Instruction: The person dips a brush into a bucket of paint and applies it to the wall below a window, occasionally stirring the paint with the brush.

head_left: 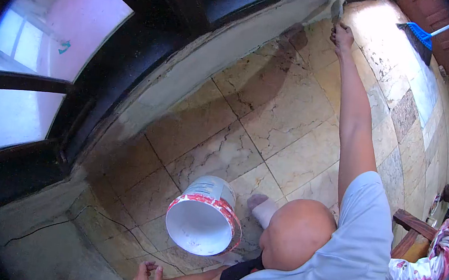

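The right hand (pixel 343 36) is stretched far out on a long bare arm, up to the far end of the floor (pixel 270 117); its grip is closed tight around the handle of a putty knife (pixel 336 11); the flat blade of the putty knife points up and touches the pale grey strip of wall (pixel 229 47) that runs along the floor's edge under the dark window frame (pixel 154 29). The left hand (pixel 147 279) rests down at the near edge of the floor, close to a crack in the grey cement; its fingers are bent in a little and it holds nothing, so its grip is open. A white bucket (pixel 203 222) with a red band round its rim stands on the marble tiles between the two hands, just beside the person's foot in a white sock (pixel 261 208); the bucket tips its open mouth up and looks white inside. A blue broom (pixel 419 33) lies at the far right corner of the floor, well apart from the putty knife. A flowered cloth (pixel 424 270) sits at the right edge, beside a brown wooden piece (pixel 413 224).
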`<state>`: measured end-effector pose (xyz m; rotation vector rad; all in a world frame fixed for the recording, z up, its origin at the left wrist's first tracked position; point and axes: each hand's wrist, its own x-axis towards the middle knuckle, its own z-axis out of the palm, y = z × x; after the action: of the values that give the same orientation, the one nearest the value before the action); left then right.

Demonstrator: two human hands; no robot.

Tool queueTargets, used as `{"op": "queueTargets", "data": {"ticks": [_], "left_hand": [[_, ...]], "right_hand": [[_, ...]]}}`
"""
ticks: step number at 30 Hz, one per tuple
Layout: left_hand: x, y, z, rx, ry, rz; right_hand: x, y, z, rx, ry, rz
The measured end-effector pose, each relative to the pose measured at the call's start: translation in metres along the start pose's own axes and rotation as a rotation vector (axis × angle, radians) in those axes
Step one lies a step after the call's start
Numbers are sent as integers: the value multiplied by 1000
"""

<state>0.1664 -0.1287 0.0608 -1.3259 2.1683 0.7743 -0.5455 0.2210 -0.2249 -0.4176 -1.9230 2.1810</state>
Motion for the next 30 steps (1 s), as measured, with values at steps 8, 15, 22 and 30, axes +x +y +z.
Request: {"op": "queueTargets", "data": {"ticks": [8,15,22,30], "left_hand": [[5,7,1,-2,-9,-24],[18,2,2,18,-27,13],[29,-12,1,-5,-46,-2],[41,-8,4,-20,-94,-68]], "right_hand": [[-114,12,-12,-403,-396,-18],[-14,-15,-45,-105,-173,-31],[61,-8,-21,-110,-1,-12],[-93,-9,-38,-643,-586,-15]]}}
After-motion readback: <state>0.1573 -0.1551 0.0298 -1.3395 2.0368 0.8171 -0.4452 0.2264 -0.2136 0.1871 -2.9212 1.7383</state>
